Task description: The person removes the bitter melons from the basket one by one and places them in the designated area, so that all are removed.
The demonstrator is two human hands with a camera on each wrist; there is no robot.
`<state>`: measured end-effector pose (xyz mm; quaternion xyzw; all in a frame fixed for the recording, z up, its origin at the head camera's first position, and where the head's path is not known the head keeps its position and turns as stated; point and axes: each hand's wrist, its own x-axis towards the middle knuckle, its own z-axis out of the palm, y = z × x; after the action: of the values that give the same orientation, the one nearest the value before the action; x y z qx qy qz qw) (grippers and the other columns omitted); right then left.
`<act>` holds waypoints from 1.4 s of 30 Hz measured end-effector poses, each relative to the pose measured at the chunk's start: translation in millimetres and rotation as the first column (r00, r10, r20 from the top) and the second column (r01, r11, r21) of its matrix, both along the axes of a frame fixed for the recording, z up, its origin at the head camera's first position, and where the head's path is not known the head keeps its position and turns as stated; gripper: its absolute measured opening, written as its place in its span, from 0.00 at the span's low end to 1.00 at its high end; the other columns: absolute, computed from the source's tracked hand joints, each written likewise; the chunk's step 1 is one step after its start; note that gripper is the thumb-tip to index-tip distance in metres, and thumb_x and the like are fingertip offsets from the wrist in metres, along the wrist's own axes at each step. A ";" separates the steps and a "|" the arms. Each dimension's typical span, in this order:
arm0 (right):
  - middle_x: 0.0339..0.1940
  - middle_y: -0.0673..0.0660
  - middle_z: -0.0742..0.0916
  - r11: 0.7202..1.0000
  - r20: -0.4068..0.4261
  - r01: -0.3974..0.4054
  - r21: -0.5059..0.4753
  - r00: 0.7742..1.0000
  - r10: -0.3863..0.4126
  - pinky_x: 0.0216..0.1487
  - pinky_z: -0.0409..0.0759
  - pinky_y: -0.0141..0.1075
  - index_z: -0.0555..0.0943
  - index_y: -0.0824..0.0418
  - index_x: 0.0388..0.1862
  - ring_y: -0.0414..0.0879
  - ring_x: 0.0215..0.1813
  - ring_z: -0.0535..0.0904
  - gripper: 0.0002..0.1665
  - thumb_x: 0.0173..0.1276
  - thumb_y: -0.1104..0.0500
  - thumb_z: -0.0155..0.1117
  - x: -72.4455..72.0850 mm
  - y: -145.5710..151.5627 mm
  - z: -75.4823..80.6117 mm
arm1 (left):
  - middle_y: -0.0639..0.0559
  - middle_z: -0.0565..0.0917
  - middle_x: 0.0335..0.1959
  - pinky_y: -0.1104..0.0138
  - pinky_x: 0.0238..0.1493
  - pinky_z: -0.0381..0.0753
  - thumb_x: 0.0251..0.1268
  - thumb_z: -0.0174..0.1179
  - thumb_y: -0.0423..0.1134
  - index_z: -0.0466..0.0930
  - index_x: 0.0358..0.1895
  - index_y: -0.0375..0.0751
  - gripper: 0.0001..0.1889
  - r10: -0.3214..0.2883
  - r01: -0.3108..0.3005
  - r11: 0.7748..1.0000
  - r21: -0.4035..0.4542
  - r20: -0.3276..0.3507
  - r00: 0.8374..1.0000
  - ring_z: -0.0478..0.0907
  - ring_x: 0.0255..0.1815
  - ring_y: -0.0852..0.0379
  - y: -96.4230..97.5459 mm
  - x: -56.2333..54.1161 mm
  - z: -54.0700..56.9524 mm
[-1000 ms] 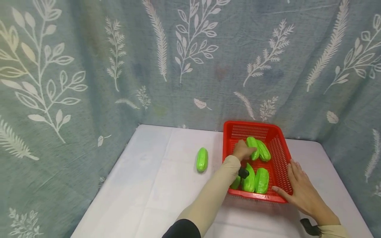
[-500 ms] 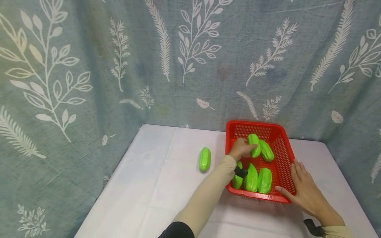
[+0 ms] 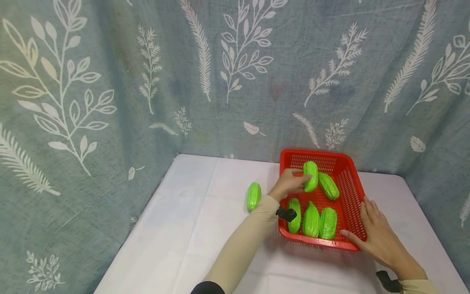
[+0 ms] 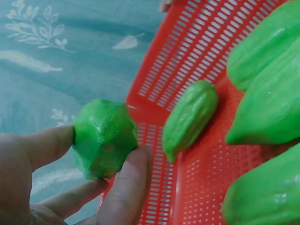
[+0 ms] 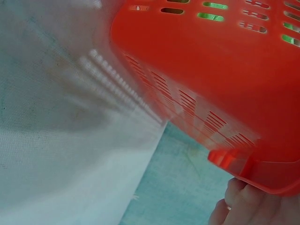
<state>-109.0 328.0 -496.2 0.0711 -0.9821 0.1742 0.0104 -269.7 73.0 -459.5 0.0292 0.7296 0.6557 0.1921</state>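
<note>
One green gourd (image 3: 310, 176) is pinched by the left hand (image 3: 289, 183) above the red basket (image 3: 330, 243), its narrow body likely suiting fingertips; the right hand (image 3: 380, 239), fingers extended, rests against the basket's right side, seemingly steadying it.

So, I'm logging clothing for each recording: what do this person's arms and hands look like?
The left hand and right hand are ungloved. Beige sleeves reach both wrists, where each has a small black fitting. Farther up the left arm, black material shows.
</note>
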 end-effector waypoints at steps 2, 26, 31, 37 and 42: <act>0.85 0.76 0.44 1.000 0.002 0.002 0.000 1.000 -0.002 0.78 0.45 0.75 0.37 0.72 0.83 0.74 0.85 0.36 0.69 0.70 0.30 0.59 0.5 -0.1 -0.9 | 0.37 0.88 0.52 0.51 0.54 0.88 0.69 0.69 0.44 0.74 0.70 0.33 0.31 -0.012 0.012 1.000 0.009 0.000 1.000 0.89 0.49 0.44 -7.0 0.3 0.0; 0.85 0.75 0.43 1.000 0.020 0.010 -0.011 1.000 -0.010 0.81 0.37 0.72 0.36 0.71 0.84 0.73 0.85 0.34 0.70 0.69 0.28 0.58 -0.6 -0.9 0.4 | 0.35 0.84 0.55 0.58 0.47 0.91 0.76 0.61 0.47 0.75 0.71 0.40 0.26 0.110 -0.099 0.989 0.110 -0.102 0.989 0.86 0.43 0.54 -96.7 20.5 7.7; 0.85 0.75 0.43 1.000 0.001 -0.002 -0.022 1.000 0.002 0.82 0.33 0.69 0.36 0.72 0.84 0.73 0.85 0.34 0.68 0.71 0.30 0.59 0.0 -0.1 -2.3 | 0.32 0.82 0.59 0.55 0.50 0.90 0.76 0.61 0.46 0.75 0.71 0.38 0.26 0.162 -0.150 0.980 0.130 -0.090 0.983 0.86 0.48 0.49 -111.9 26.6 2.3; 0.85 0.75 0.43 1.000 -0.012 -0.011 -0.019 1.000 0.010 0.82 0.19 0.57 0.36 0.72 0.83 0.73 0.85 0.34 0.67 0.72 0.31 0.59 1.0 -0.3 -4.7 | 0.32 0.82 0.60 0.56 0.48 0.91 0.77 0.59 0.47 0.74 0.72 0.38 0.26 0.202 -0.192 0.977 0.092 -0.117 0.972 0.86 0.50 0.47 -130.4 32.6 -2.8; 0.85 0.76 0.43 1.000 0.000 -0.011 -0.019 1.000 0.011 0.83 0.24 0.62 0.36 0.73 0.83 0.73 0.85 0.33 0.67 0.72 0.32 0.58 0.8 -0.5 -1.5 | 0.32 0.82 0.61 0.55 0.50 0.90 0.77 0.59 0.49 0.73 0.73 0.40 0.27 0.224 -0.217 0.974 0.068 -0.131 0.966 0.86 0.53 0.45 -145.7 32.0 -9.9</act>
<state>-108.1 327.5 -497.7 0.0763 -0.9800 0.1837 0.0102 -237.7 -72.7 -469.3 -0.0020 0.7222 0.6885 0.0664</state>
